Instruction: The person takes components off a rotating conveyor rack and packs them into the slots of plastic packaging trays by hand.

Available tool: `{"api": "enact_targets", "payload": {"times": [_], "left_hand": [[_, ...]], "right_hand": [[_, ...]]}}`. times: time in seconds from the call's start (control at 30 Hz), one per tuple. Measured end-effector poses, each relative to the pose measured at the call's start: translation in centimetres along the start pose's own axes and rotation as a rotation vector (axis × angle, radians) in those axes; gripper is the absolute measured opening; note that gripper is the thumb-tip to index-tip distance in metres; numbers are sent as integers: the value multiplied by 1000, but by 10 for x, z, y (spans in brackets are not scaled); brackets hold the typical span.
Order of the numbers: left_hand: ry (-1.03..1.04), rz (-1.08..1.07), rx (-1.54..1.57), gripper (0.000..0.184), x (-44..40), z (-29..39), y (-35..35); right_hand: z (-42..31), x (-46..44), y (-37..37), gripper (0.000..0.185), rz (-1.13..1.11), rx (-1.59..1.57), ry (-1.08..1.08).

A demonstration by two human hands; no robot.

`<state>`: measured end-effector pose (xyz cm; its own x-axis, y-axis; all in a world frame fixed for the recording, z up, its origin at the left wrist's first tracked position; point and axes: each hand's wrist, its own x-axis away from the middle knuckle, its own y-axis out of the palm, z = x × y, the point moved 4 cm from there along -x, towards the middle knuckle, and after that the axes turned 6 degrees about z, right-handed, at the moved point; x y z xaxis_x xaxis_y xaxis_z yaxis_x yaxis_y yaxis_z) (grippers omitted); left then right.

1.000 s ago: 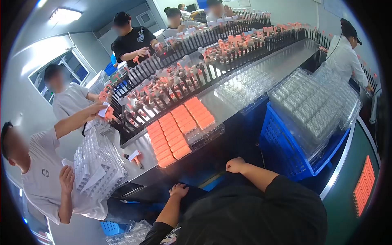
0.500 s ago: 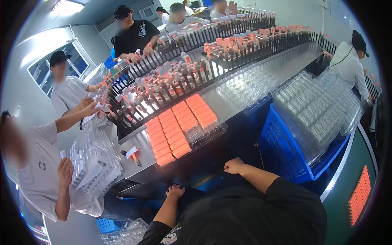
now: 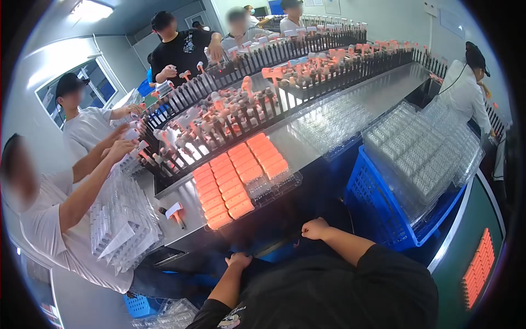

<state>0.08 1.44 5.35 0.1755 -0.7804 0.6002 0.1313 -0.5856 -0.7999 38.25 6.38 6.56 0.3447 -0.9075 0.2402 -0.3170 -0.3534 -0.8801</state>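
Below the bench's front edge, my left hand (image 3: 239,260) rests low over my dark-clothed lap, its fingers spread and holding nothing that I can see. To the right and slightly higher, my right hand (image 3: 314,228) is curled into a fist, with no object showing in it. Neither hand touches the bench. Nearest to them on the bench top is a clear plastic tray (image 3: 279,189) filled mostly with rows of orange molded pieces (image 3: 227,189). Some cells at its right front hold no orange piece. A white-and-orange T-shaped part (image 3: 175,210) lies left of the tray.
Racks of upright black holders (image 3: 235,127) hold many orange and white parts. Clear trays (image 3: 419,153) are piled in a blue basket (image 3: 378,205) at right; another stack (image 3: 123,219) stands left. Co-workers sit along the far and left sides. More orange pieces (image 3: 479,268) lie on a green surface.
The co-worker at left has brought both hands up to the rack. Across the bench, the person in black has raised one arm. My hands have barely moved.
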Motion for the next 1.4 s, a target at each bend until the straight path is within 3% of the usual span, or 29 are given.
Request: {"api": "enact_targets", "payload": {"times": [0.2,1.0,1.4], "left_hand": [[27,106,85,48,-3,-9,8],[86,215,68,44,-2,-7,3],[80,158,84,44,-6,-9,8]], "right_hand": [[-5,0,-2,28,-6,-8,0],[-4,0,-3,31,-30,6,-1],[-2,-2,1,30,8,-4,-9]]}}
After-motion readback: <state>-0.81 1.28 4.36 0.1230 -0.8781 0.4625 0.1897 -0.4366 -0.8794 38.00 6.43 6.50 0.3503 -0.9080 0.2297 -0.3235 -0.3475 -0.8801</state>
